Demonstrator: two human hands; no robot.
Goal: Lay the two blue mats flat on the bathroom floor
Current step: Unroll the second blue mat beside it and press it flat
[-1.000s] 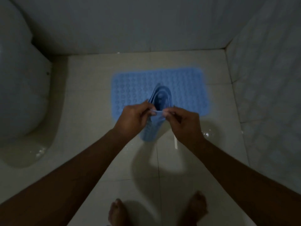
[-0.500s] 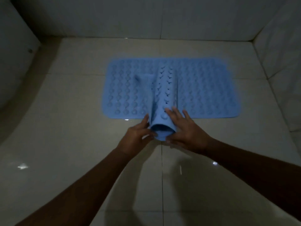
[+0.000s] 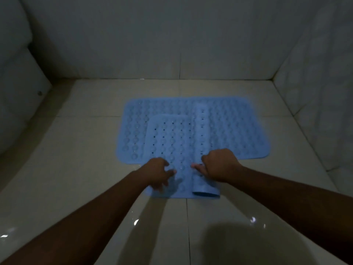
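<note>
A blue studded mat point(image 3: 238, 131) lies flat on the tiled floor near the back wall. A second blue mat point(image 3: 172, 142) lies partly on top of it, its left part spread flat. Its right part is still a roll point(image 3: 203, 134) running front to back. My left hand point(image 3: 159, 174) rests with spread fingers on the flat near corner. My right hand point(image 3: 219, 165) is curled over the near end of the roll and grips it.
The toilet base point(image 3: 21, 104) curves along the left side. Tiled walls point(image 3: 172, 39) close the back and the right. The floor tiles point(image 3: 95, 188) toward me are wet and shiny, with small glints of water.
The second mat went from a folded bundle in both hands to lying down on the first mat and unrolling to the left. My hands have moved apart.
</note>
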